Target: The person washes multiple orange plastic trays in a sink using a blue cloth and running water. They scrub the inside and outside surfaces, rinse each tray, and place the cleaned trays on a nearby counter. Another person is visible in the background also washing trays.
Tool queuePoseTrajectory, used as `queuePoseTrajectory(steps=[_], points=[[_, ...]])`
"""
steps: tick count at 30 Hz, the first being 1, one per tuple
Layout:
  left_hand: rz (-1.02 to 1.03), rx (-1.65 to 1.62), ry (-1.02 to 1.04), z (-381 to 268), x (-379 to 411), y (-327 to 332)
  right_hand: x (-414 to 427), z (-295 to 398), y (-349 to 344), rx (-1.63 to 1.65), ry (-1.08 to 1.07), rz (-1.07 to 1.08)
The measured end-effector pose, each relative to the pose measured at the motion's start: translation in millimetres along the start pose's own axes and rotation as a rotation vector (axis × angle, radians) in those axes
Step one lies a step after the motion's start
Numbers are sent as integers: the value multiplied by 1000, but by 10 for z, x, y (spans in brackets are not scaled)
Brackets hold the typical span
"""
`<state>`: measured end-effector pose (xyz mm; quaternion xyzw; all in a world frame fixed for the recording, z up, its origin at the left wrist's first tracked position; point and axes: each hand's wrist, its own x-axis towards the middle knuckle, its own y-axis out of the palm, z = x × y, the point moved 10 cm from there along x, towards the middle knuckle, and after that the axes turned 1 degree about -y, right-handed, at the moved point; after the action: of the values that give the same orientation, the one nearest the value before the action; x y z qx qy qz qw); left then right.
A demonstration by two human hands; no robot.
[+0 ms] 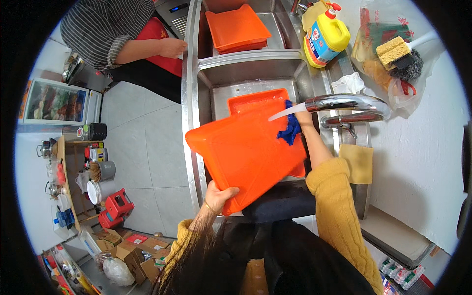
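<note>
My left hand (219,197) grips the near left corner of an orange plastic tray (247,151), which is tilted over the near basin of a steel sink (250,57). At the tray's far right edge, my right hand (303,116) is closed on a dark blue cloth (291,127) lying against the tray; its fingers are partly hidden. Above the tray hangs the white spout of a chrome faucet (346,101). Under it, another orange tray (258,100) rests in the basin, mostly covered. Stacked orange trays (239,27) sit in the far basin.
A yellow pump bottle (326,38) stands on the sink's right ledge, with a crumpled white cloth (347,83) nearby. A sponge brush (394,53) and a steel scourer (409,68) are beyond it. A person in a striped shirt (107,29) stands left of the far basin.
</note>
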<state>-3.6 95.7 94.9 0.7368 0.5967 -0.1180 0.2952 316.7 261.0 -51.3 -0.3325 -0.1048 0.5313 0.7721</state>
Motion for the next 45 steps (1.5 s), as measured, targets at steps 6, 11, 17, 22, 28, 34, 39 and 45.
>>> queuePoseTrajectory(steps=[6, 11, 17, 22, 28, 34, 39, 45], points=[[-72, -110, 175, -338, 245, -27, -842, 130, 118, 783, 322, -119], [-160, -229, 331, -381, 558, 168, -1441, 943, 462, 1248, 393, 122], [-107, -424, 335, -544, 924, 182, -2003, 1308, 334, 1080, 253, 49], [33, -800, 232, -184, 1161, 64, -1972, 1229, 158, 1102, 26, 5], [52, -901, 270, -269, 977, -462, -1853, 699, -9, 523, -20, -27], [-89, -939, 401, -395, 1244, -1209, -1895, 397, 49, 451, 93, 44], [-192, -729, 309, -340, 1761, -1565, -1771, 167, 45, 100, -76, -32], [-294, -216, -227, 37, 1862, -1524, -1565, 157, 92, -44, -134, -23]])
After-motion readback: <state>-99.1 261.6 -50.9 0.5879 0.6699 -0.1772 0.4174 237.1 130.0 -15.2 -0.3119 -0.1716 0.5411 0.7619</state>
